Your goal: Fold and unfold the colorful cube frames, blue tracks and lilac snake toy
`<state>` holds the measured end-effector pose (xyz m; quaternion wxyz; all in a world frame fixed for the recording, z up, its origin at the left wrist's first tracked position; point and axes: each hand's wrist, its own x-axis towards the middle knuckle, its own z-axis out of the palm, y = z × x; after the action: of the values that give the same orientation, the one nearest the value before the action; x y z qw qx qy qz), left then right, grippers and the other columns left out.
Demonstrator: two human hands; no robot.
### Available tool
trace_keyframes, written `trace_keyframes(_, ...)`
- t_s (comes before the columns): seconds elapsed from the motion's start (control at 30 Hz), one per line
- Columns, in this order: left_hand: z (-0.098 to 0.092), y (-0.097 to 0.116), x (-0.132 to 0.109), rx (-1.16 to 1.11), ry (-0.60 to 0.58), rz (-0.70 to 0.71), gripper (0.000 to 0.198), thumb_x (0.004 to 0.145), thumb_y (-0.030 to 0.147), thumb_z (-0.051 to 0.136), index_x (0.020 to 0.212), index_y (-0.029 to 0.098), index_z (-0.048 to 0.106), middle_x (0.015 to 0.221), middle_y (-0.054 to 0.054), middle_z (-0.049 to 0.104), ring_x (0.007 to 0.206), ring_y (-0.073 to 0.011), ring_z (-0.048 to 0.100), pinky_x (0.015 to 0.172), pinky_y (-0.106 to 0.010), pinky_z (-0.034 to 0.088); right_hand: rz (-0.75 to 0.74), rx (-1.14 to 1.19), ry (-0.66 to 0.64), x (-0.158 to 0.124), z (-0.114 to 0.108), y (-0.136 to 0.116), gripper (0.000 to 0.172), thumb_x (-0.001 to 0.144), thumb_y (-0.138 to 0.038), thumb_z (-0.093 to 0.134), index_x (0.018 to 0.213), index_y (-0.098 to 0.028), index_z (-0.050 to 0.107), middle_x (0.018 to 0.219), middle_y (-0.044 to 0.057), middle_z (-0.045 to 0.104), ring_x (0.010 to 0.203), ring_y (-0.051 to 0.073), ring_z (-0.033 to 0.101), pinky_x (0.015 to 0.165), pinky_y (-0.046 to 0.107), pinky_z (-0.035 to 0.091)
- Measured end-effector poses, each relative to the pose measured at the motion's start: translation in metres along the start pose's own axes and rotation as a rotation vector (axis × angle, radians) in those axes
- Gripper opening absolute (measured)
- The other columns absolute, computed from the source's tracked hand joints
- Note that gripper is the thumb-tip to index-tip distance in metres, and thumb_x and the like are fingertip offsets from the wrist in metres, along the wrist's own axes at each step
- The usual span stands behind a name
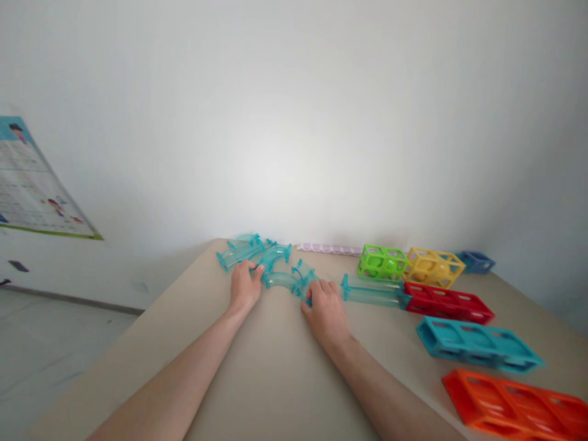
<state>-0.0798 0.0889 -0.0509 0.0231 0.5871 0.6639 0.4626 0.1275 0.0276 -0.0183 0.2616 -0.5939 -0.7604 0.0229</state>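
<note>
Several see-through teal track pieces, like marble-run tubes, lie at the back left of the table. My left hand (245, 285) has its fingers curled at the near edge of this group, by a curved tube (275, 254). My right hand (325, 306) is closed over a teal piece whose end shows at its thumb and is otherwise mostly hidden. A short curved tube (280, 280) spans the gap between the two hands. Behind the right hand a teal connector piece (303, 269) sticks out.
To the right lie a straight clear teal track (374, 291) and openwork blocks: green (382, 262), yellow (434, 267), dark blue (478, 262), red (448, 302), teal (480, 345) and orange (519, 404). A patterned purple strip (328, 249) lies along the wall. A poster (37, 184) hangs left.
</note>
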Motion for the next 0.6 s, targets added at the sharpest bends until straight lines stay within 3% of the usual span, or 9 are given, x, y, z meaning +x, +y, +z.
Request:
trace_keyframes(0.13,0.0,0.0,-0.001,0.013,-0.008,-0.002,0.013,0.083,0.031,0.054,0.079,0.018,0.057,0.083,-0.007,0.062,0.088,-0.0252,0.059,0.084,-0.042,0.046,0.017,0.21,0.087,-0.001,0.005,0.007,0.019,0.063,-0.004,0.052,0.073,-0.019,0.054,0.083,0.008,0.059,0.088,0.024,0.049,0.08,0.033,0.038)
trace_keyframes(0.23,-0.006,0.01,-0.004,0.028,0.01,0.014,0.016,0.08,0.029,0.059,0.09,0.017,0.057,0.094,-0.009,0.062,0.1,-0.0274,0.057,0.092,-0.045,0.043,0.072,0.323,0.153,0.0,0.008,0.009,0.019,0.059,-0.005,0.05,0.07,-0.02,0.05,0.079,0.005,0.057,0.084,0.022,0.049,0.078,0.032,0.038)
trace_keyframes(0.3,-0.014,0.022,-0.006,0.05,0.065,0.077,0.028,0.075,0.026,0.064,0.101,0.017,0.057,0.104,-0.011,0.06,0.11,-0.0294,0.052,0.099,-0.049,0.038,0.127,0.393,0.203,0.002,0.009,0.009,0.017,0.059,-0.008,0.05,0.07,-0.021,0.049,0.076,0.003,0.057,0.082,0.021,0.05,0.077,0.031,0.039)
trace_keyframes(0.37,-0.022,0.034,-0.01,0.028,0.066,0.214,0.026,0.075,0.021,0.063,0.1,0.02,0.059,0.107,-0.01,0.059,0.112,-0.0279,0.051,0.101,-0.047,0.037,0.185,0.473,0.251,0.005,0.011,0.009,0.014,0.06,-0.012,0.051,0.071,-0.021,0.049,0.074,0.002,0.056,0.078,0.02,0.051,0.075,0.031,0.04)
trace_keyframes(0.5,-0.027,0.046,-0.018,-0.055,-0.277,0.493,0.012,0.078,0.017,0.059,0.085,0.024,0.066,0.106,-0.006,0.061,0.107,-0.023,0.056,0.099,-0.04,0.042,0.29,0.683,0.319,0.01,0.018,0.01,0.012,0.064,-0.023,0.056,0.074,-0.021,0.05,0.073,-0.001,0.057,0.07,0.018,0.054,0.069,0.029,0.042)
trace_keyframes(0.6,-0.021,0.041,-0.021,-0.007,-0.412,0.544,0.016,0.08,0.018,0.058,0.087,0.025,0.071,0.115,-0.007,0.059,0.109,-0.024,0.055,0.099,-0.042,0.042,0.367,0.843,0.368,0.014,0.022,0.013,0.016,0.065,-0.03,0.06,0.074,-0.021,0.05,0.07,-0.001,0.056,0.067,0.016,0.053,0.064,0.028,0.042)
